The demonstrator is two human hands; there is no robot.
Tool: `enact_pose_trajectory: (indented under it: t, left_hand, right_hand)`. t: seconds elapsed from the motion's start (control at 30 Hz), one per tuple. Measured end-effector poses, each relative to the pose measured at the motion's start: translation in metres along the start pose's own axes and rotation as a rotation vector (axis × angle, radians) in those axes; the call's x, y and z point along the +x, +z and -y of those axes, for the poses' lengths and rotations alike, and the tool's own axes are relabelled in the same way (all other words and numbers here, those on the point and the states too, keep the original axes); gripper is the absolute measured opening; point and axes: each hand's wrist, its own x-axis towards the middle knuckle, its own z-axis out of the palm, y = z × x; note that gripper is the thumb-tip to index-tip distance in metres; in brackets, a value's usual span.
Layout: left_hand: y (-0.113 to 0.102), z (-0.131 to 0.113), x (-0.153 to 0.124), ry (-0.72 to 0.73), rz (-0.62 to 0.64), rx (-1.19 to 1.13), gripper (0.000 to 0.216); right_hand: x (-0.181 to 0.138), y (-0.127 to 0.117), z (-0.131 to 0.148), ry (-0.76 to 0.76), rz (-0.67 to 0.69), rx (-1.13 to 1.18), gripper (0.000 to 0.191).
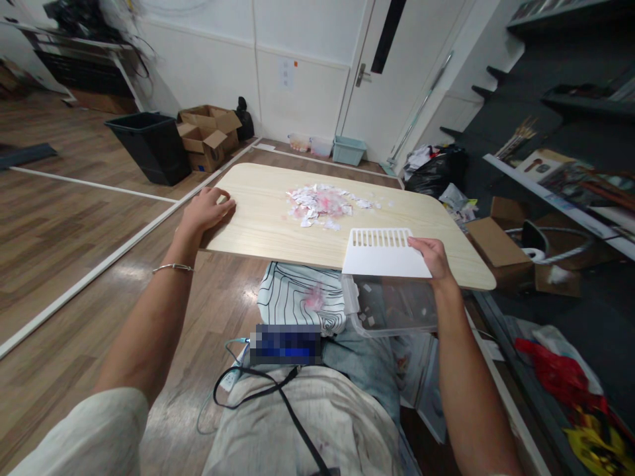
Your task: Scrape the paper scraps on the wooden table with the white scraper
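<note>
My right hand (432, 256) is closed on the right side of a white plastic scraper board (387, 258) with a row of slots along its far edge. The board is at the near edge of a pale wooden tabletop (258, 228). My left hand (208, 210) is curled over the tabletop's left edge, thumb on top. A loose heap of torn white and pink paper scraps (320, 201) lies toward the far middle of the tabletop. Below the board, a clear plastic bin (397, 311) with a few small bits inside sits by my lap, partly hidden by the board and my right arm.
A patterned cushion or cloth (282, 297) with a pink smudge is beneath the near edge. Beyond the table stand a black bin (149, 149), cardboard boxes (211, 135) and a pale blue tub (348, 151). Dark shelving (560, 152) and an open carton (501, 241) line the right.
</note>
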Motion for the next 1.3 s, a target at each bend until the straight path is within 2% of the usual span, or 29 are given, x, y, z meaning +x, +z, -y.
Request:
enact_pose_trajectory:
  t: [0.57,0.67,0.87,0.97,1.13,1.3]
  left_hand:
    - [-0.001,-0.002,-0.002,-0.010,-0.012,-0.005,0.048]
    - [-0.002,-0.004,-0.003,-0.014,-0.011,-0.007,0.047]
    - [0.000,-0.001,-0.001,-0.013,-0.009,-0.014,0.049]
    - [0.002,0.003,0.001,-0.001,-0.026,-0.025,0.047]
    - [0.007,0.008,0.006,0.002,-0.041,-0.038,0.046]
    - [0.008,0.010,0.008,0.001,-0.036,-0.030,0.044]
  right_hand:
    - [-0.002,-0.007,0.001,-0.042,-0.074,-0.033,0.038]
    - [-0.003,-0.007,0.003,-0.062,-0.047,-0.050,0.040]
    - [-0.005,-0.006,0.001,-0.179,-0.009,-0.099,0.061]
    - [-0.003,-0.005,-0.001,-0.220,0.009,-0.127,0.060]
    - [-0.002,-0.002,-0.002,-0.137,-0.001,-0.018,0.045]
    - [0.002,-0.004,-0.009,-0.052,-0.072,0.169,0.063]
